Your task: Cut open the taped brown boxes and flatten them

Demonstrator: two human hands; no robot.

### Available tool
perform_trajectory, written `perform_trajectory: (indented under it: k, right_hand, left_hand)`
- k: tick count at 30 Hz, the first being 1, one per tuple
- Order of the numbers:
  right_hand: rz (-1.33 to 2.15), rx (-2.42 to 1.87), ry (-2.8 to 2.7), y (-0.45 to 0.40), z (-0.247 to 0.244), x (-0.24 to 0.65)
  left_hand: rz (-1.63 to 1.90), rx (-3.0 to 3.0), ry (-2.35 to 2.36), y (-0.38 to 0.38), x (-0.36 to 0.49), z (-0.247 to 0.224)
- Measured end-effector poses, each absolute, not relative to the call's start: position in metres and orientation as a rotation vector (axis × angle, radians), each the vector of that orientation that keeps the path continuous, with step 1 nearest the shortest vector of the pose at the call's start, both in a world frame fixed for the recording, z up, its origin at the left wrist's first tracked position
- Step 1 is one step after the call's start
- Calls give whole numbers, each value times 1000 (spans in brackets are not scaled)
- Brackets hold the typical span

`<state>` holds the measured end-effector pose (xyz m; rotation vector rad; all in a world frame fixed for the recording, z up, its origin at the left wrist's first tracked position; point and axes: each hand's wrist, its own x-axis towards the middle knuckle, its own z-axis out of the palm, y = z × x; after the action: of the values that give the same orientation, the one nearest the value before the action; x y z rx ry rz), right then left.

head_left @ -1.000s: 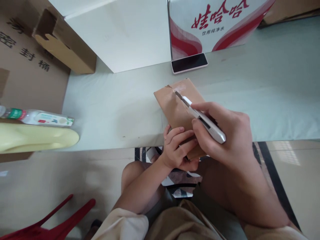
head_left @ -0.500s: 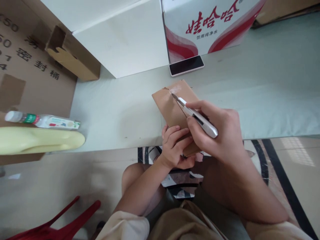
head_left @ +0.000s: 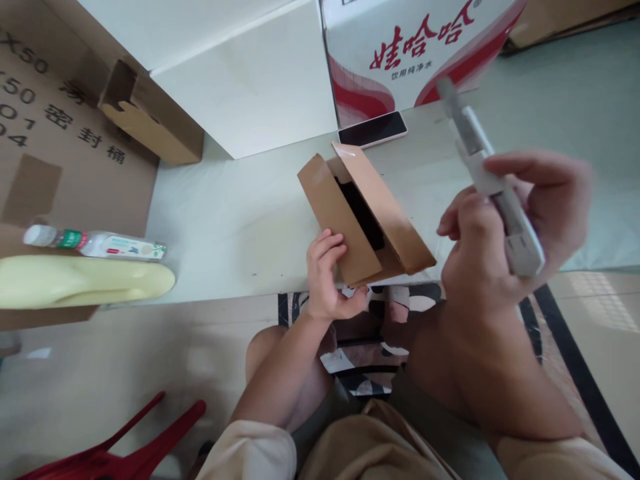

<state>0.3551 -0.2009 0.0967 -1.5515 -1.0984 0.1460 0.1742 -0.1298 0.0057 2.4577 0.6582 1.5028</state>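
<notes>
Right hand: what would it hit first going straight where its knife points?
Likely the white-and-red carton; the knife in the right hand points toward it, though depth is unclear.

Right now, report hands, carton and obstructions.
Left hand on small carton; right hand holding cutter, clear of it. Carton flaps parted. Phone close to its far end.

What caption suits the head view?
Left hand holds a partly open cardboard box; right hand holds a utility knife.

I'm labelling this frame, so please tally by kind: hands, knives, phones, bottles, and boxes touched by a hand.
Hands: 2 (left hand, right hand)
Utility knife: 1
Phone: 1
Bottle: 1
Touched box: 1
Total: 6
</notes>
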Motion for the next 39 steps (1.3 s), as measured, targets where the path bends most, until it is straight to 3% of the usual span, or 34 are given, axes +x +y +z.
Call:
perform_trajectory:
  k: [3, 8, 14, 18, 25, 29, 39]
  right_hand:
    - [25, -1525, -890, -188, 85, 360]
    - [373, -1569, -1075, -172, 60, 361]
    - [671, -1443, -1433, -166, 55, 352]
    - [709, -1369, -1584, -164, 56, 345]
    - [544, -1992, -1226, -157, 47, 350]
    - [656, -2285, -1185, -154, 43, 359]
    - [746, -2353, -1591, -156, 31, 364]
  left_hand:
    - [1474, 2449, 693, -115, 163, 4]
    - [1418, 2291, 807, -93, 141, -3]
    - [1848, 2124, 820, -78, 123, -2]
    - [1839, 2014, 979, -75, 113, -5]
    - [1609, 1701, 1117, -63, 106, -11]
    - [1602, 1624, 1076, -61, 107, -13]
    - [1676, 1226, 1084, -58, 123, -1]
